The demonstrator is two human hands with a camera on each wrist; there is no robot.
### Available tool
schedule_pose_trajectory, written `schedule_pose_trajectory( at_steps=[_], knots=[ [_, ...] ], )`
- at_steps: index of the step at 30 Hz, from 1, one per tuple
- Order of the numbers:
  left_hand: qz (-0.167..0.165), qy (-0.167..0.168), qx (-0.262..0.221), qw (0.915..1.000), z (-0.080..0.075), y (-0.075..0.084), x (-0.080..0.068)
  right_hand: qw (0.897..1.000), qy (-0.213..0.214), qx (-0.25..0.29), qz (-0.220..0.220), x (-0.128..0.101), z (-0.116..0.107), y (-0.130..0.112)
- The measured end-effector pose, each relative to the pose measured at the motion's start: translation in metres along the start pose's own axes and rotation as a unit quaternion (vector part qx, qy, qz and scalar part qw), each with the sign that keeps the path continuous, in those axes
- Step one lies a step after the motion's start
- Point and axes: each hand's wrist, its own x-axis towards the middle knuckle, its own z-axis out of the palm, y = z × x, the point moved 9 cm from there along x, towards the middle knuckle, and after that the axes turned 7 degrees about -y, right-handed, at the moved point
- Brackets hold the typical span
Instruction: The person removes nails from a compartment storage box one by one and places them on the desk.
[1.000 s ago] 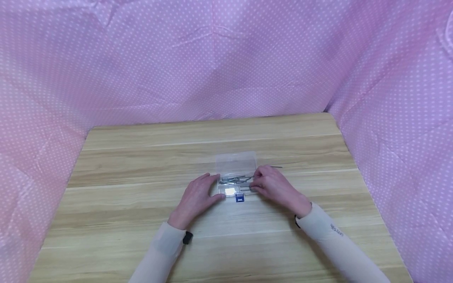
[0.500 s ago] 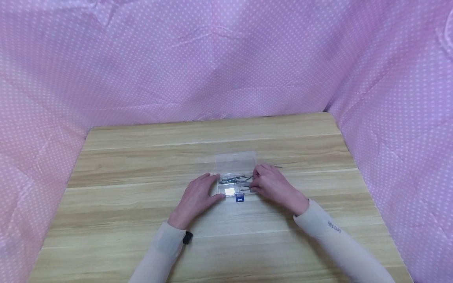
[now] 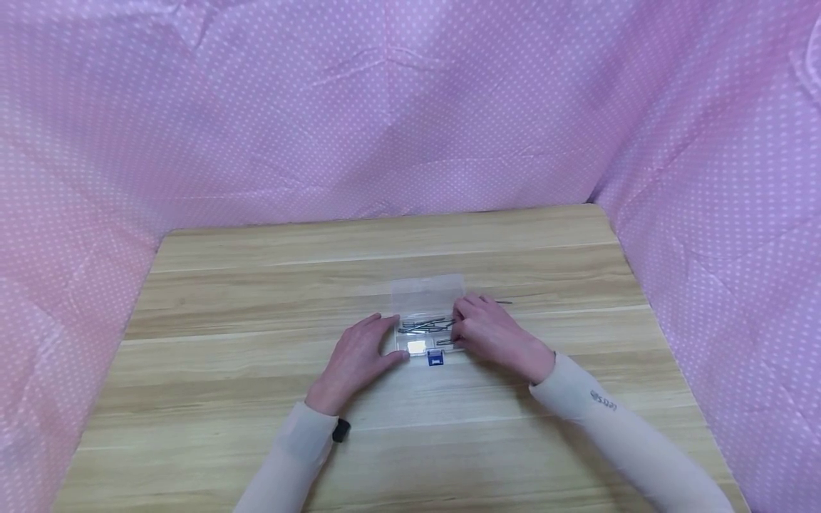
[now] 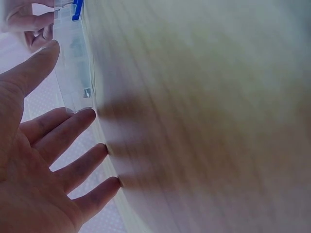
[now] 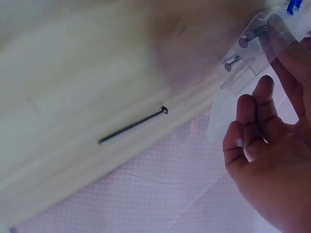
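A clear plastic divided box (image 3: 401,343) lies on the table with its lid (image 3: 426,293) laid back. Several dark nails (image 3: 423,327) cross one another in its far compartment, and a nail (image 3: 445,343) shows in the near right one. My left hand (image 3: 360,360) touches the box's left end, thumb at the near corner and index finger at the far one; its fingers look fairly straight in the left wrist view. At the right end, my right hand (image 3: 494,333) has bent fingers reaching in beside nail heads (image 5: 243,42). Whether it pinches a nail is hidden.
One loose nail (image 5: 132,126) lies on the wooden table (image 3: 256,285), to the right of the box and beyond my right hand. A blue latch (image 3: 435,358) sticks out at the box's front. Pink dotted cloth (image 3: 385,128) hangs behind and beside the table.
My right hand has shifted slightly left over the box, and the nails in the near right compartment have changed position. The left hand stays in place.
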Motion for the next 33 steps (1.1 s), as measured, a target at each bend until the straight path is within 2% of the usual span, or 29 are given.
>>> schedule_pose_trajectory(
  at_steps=[7, 17, 27, 33],
  knots=[
    [0.000, 0.000, -0.003, 1.0000, 0.0012, -0.0004, -0.0001, 0.996, 0.013, -0.085, -0.011, 0.0008, -0.0011, -0.0065],
    [-0.004, 0.003, -0.005, 1.0000, 0.0002, -0.0022, 0.0018, 0.993, 0.007, -0.117, -0.005, 0.0033, -0.0016, -0.0092],
    [-0.011, -0.003, -0.005, 0.9999, -0.0008, -0.0017, 0.0016, 0.993, 0.000, -0.113, -0.014, 0.0042, -0.0009, -0.0075],
    [-0.010, -0.005, -0.005, 0.9999, -0.0012, -0.0020, 0.0023, 0.998, -0.006, -0.067, -0.012, 0.0047, 0.0009, -0.0047]
  ],
)
